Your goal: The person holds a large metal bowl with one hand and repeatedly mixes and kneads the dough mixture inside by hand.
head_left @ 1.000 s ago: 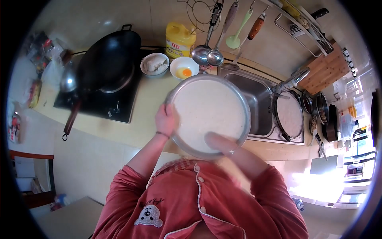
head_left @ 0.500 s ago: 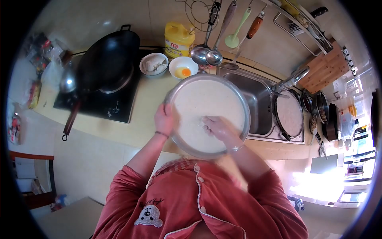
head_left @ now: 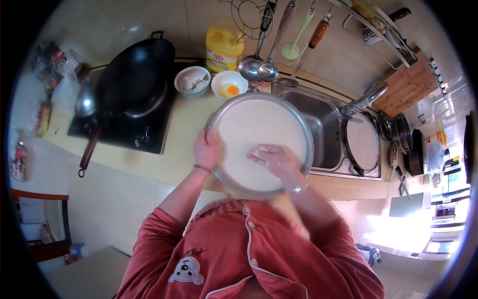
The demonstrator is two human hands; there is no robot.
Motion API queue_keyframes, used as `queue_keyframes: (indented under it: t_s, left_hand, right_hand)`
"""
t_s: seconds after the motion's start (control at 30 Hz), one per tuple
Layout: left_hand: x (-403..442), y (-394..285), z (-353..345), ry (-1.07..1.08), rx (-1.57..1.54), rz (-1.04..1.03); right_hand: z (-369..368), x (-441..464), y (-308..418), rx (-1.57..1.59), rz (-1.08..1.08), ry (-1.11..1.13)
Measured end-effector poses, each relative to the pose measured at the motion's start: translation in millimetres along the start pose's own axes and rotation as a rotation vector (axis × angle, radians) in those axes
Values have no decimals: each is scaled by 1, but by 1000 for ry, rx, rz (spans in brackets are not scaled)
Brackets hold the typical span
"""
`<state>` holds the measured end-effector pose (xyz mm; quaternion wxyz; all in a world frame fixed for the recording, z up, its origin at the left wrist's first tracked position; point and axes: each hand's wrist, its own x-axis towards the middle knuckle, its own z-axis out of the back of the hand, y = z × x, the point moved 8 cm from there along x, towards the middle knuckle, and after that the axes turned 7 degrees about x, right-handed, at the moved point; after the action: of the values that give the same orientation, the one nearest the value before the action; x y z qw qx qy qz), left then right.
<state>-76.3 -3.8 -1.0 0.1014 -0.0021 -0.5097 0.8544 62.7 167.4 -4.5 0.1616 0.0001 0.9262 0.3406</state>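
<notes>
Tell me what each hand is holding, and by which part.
The left hand holds the metal basin by its left edge; whether the right hand holds anything cannot be told.

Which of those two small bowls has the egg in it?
The right bowl, nearer the metal basin: it shows an orange yolk; the left bowl holds white stuff.

The basin [head_left: 309, 149] is matt metal, the chopping board [head_left: 406, 88] smooth wood.

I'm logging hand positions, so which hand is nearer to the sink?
Right. The right hand is over the basin's white contents, left of the sink; the left hand is farther away, at the basin's opposite side.
</notes>
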Motion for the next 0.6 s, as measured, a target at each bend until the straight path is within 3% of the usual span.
queue_keyframes:
  t_s: [0.1,0.27,0.5,0.6]
  left_hand:
    - [0,1,-1,4,-3,-3]
    - [1,7,-4,14,-6,14]
    - [0,4,-2,-2,-2,6]
    - [1,7,-3,1,5,13]
  right_hand:
    - [-2,-1,3,-6,32,4]
    - [11,-3,4,-155,-1,-273]
    - [35,1,-2,-117,-44,-292]
    - [23,0,0,63,4,-235]
